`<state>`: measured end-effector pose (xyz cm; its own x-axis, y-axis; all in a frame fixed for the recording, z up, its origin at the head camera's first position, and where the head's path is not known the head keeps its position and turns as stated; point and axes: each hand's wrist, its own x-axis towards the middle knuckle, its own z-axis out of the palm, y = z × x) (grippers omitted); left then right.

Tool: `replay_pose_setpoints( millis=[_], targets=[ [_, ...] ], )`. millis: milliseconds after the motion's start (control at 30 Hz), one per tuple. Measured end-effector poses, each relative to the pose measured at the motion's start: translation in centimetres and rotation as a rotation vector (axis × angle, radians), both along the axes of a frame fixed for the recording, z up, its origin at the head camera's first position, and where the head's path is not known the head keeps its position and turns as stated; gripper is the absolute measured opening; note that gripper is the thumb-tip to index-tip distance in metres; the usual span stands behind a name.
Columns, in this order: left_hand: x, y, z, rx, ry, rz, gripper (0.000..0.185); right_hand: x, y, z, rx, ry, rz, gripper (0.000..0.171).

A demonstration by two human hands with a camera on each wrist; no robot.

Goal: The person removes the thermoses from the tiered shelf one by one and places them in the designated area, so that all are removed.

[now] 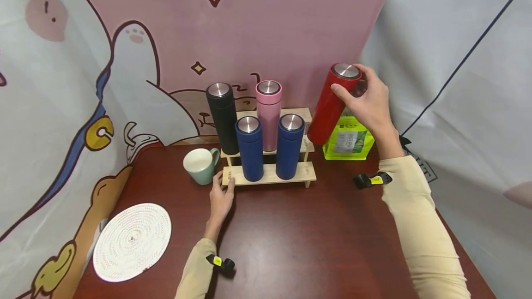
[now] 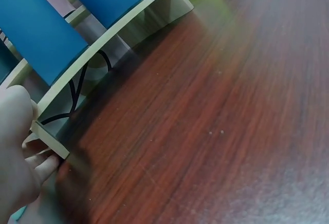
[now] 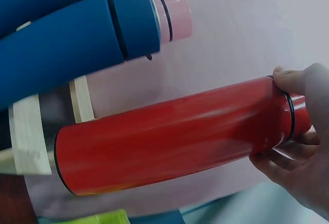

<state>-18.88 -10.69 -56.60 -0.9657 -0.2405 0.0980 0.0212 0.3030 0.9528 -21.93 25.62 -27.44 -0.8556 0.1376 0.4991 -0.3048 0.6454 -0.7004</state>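
A white woven mat [image 1: 132, 242] lies at the left of the dark wood counter [image 1: 307, 239], with a pale green mug [image 1: 201, 165] standing further back; what shows of the mug's inside is white, and nothing can be seen in it. Just beside the mug, the person's left hand [image 1: 220, 196] rests against the left end of a stepped wooden rack [image 1: 269, 175], its fingers [image 2: 36, 166] curled round the end post of the lowest shelf. The rack carries four capped flasks, all upright: a black flask [image 1: 223, 117] and a pink flask [image 1: 269, 113] on the upper step, and two blue flasks, the left one [image 1: 250, 148] and the right one [image 1: 289, 146], on the lower step. Each has a silver lid. To the right of the rack, the right hand [image 1: 370, 99] holds a red flask [image 1: 332, 103] tilted in the air above the counter, fingers clamped round its top near the silver cap. Behind the red flask stands a bright green pouch [image 1: 349, 140] with a printed label, its writing too small to read.
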Motion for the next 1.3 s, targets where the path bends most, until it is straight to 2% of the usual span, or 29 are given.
replay_pose_setpoints(
  millis=[167,300,533,767,967,1100,1300],
  targets=[
    [0.0,0.1,-0.1,0.024,0.020,0.029,0.052,0.5,1.7,0.3,-0.017,0.022,-0.039,0.064],
    [0.1,0.3,-0.4,0.052,0.043,0.038,0.051,1.5,3.4,-0.1,-0.022,0.002,-0.082,0.065],
    [-0.1,1.0,-0.8,0.116,0.103,0.058,0.048,2.8,6.0,-1.5,-0.006,-0.010,-0.157,0.064],
    [0.1,1.0,-1.1,0.153,0.135,0.086,0.051,3.6,7.9,-2.8,0.030,-0.053,-0.190,0.068],
    [0.5,0.9,-1.6,0.136,0.123,0.114,0.047,4.2,9.6,-4.4,0.048,-0.118,-0.200,0.072],
    [0.7,0.9,-1.8,0.129,0.100,0.117,0.046,4.1,11.0,-5.7,0.057,-0.130,-0.220,0.073],
    [0.2,1.1,-1.5,0.124,0.100,0.113,0.045,4.0,13.2,-7.1,0.046,-0.177,-0.270,0.076]
  ],
)
